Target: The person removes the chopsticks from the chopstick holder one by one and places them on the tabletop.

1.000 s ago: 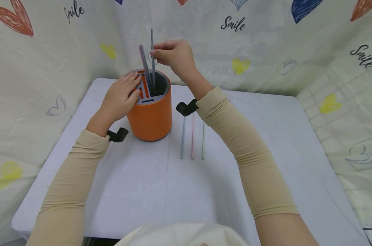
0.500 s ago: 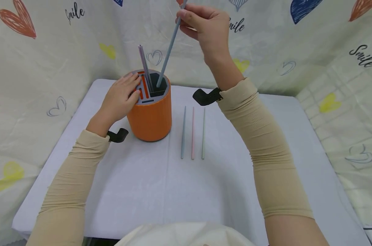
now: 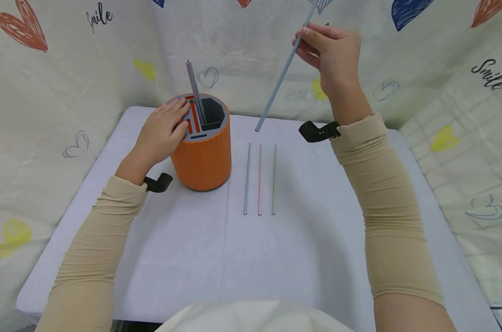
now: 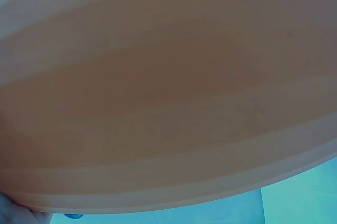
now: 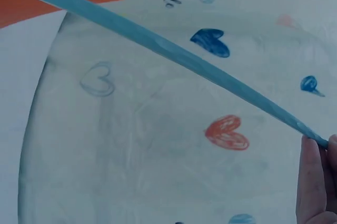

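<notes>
In the head view my right hand (image 3: 331,55) pinches a blue straw (image 3: 281,78) near its upper end, and the straw slants down to the left in the air beyond the table's back part. The right wrist view shows the same straw (image 5: 179,55) crossing the frame to the fingertips. My left hand (image 3: 161,127) rests with extended fingers on the top rim of an orange round desk organizer (image 3: 203,166) with a grey slotted top. Purplish straws (image 3: 194,83) stand in its large compartment. The organizer's wall (image 4: 168,92) fills most of the left wrist view.
Three straws lie side by side on the white-covered table (image 3: 251,263): a blue straw (image 3: 247,184), a pink straw (image 3: 260,184) and a green straw (image 3: 274,184). A patterned curtain (image 3: 259,55) hangs behind and beside the table.
My right hand has drawn the blue straw up out of the organizer's compartment and carried it to the right. The left hand has stayed on the organizer.
</notes>
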### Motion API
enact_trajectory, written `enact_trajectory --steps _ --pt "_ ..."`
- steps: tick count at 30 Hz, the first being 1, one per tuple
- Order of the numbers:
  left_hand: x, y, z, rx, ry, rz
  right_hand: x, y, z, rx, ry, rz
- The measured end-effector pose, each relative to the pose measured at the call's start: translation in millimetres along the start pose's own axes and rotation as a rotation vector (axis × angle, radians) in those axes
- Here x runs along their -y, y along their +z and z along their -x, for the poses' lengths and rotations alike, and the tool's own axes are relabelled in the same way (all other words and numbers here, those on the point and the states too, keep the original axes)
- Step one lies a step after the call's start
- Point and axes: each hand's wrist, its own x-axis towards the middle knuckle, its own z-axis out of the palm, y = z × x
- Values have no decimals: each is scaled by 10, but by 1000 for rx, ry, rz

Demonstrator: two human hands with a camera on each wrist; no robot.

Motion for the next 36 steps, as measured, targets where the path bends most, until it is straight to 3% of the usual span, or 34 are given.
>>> enact_trajectory --steps 6,11,21,28,36 --pt "-15 3 -3 3 0 -5 -232 -360 -78 -70 162 23" --pt "-24 1 5 2 1 0 -473 -629 -120 -110 291 104" --pt "-18 0 2 -9 7 13 -1119 -1085 -107 -77 471 263" --pt "-3 -1 6 -9 6 13 -1540 -1222 -55 -73 567 374" --pt "6 -6 10 -8 5 15 -1843 -1319 -11 -98 638 462"
